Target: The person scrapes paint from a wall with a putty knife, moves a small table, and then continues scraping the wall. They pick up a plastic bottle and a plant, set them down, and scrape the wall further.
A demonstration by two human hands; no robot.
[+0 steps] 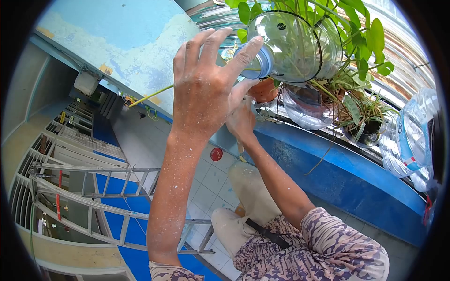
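A clear plastic bottle [295, 47] lies tilted at the top, with leafy green stems inside it and black wire bands around it. My left hand [199, 79], speckled with white flecks, has its index finger and thumb on either side of the bottle's blue neck [258, 62]; its other fingers are spread. A long yellow-green stem [157, 92] passes behind this hand, in line with the neck. Below the neck, my right hand [241, 122] reaches up close to a terracotta pot [264, 91]. Its fingers are mostly hidden behind my left hand.
More potted plants [368, 124] and a large crumpled plastic bottle [415, 131] line the blue ledge [300, 154] at right. An aluminium ladder [124, 227] stands at lower left. A peeling light-blue surface [117, 42] fills the upper left. A red round object [216, 154] shows over the tiled floor.
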